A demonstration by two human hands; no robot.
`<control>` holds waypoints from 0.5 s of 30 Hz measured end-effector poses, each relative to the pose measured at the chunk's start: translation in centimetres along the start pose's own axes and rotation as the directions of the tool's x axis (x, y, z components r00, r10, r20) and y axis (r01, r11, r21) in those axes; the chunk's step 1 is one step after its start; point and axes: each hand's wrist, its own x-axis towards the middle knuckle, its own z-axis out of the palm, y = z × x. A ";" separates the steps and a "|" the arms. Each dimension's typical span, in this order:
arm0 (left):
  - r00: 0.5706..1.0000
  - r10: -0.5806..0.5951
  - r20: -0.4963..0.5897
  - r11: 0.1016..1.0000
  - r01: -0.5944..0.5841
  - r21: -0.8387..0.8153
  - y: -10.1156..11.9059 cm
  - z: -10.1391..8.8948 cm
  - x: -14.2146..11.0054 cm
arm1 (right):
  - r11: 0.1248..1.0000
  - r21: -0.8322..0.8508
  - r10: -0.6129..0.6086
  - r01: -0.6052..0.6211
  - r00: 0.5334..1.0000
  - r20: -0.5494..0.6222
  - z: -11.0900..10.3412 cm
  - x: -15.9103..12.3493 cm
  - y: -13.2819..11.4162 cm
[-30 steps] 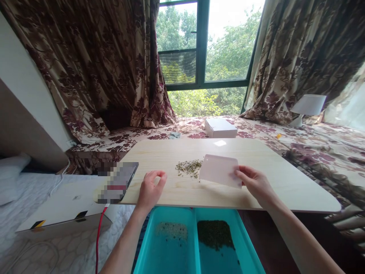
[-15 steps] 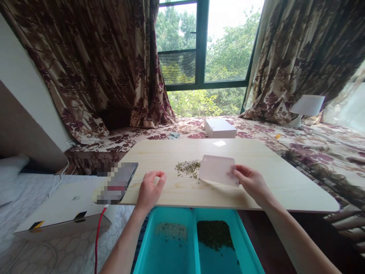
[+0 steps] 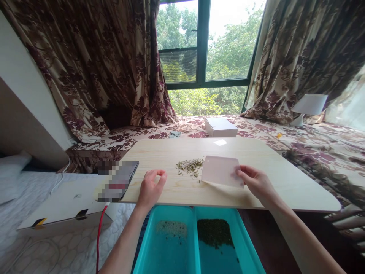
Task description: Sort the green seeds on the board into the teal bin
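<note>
My right hand (image 3: 256, 183) pinches the right edge of a thin, translucent pinkish plastic sheet (image 3: 221, 171) with a small hole in one corner. The sheet is tilted low over the pale wooden table (image 3: 279, 190). Beside its left edge lies a loose scatter of small green beans (image 3: 189, 166), which look like mung beans. My left hand (image 3: 151, 188) rests near the table's front edge, left of the beans, its fingers curled towards the thumb with nothing seen in them. Below the table edge, a turquoise two-part bin (image 3: 196, 243) holds whitish grains (image 3: 172, 228) on the left and dark green beans (image 3: 215, 233) on the right.
A phone-like flat device (image 3: 125, 180), partly pixelated, lies at the table's left with a red cable (image 3: 98, 236) plugged in. A white box (image 3: 221, 127) and a lamp (image 3: 309, 104) stand on the window seat behind. A flat carton (image 3: 68, 205) lies on the bed at left.
My right hand and the plastic sheet have shifted slightly to the right, away from the beans. A little more of the beans' right side shows. My left hand has hardly moved.
</note>
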 end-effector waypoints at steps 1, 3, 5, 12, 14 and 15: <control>1.000 0.000 0.000 1.000 0.000 0.000 0.0 0.0 0.0 | 1.000 -0.001 -0.003 0.003 1.000 0.000 0.0 0.0 0.0; 1.000 0.000 0.000 1.000 0.000 0.001 0.0 0.0 0.0 | 1.000 -0.012 -0.009 0.009 1.000 0.015 0.1 0.0 0.0; 1.000 0.001 0.001 1.000 -0.001 0.003 0.0 0.0 0.0 | 0.999 -0.031 -0.018 0.018 1.000 0.024 0.1 0.1 0.2; 1.000 0.008 -0.002 1.000 -0.008 0.002 -0.1 0.0 0.0 | 0.998 -0.023 -0.062 0.063 0.997 0.037 0.7 0.6 0.6; 1.000 0.009 -0.005 1.000 -0.009 0.003 0.0 0.0 0.0 | 0.997 -0.026 -0.068 0.069 0.996 0.054 0.7 0.6 0.4; 1.000 0.009 -0.006 1.000 -0.009 0.003 0.0 0.0 0.0 | 0.997 -0.032 -0.071 0.073 0.996 0.061 0.6 0.5 0.3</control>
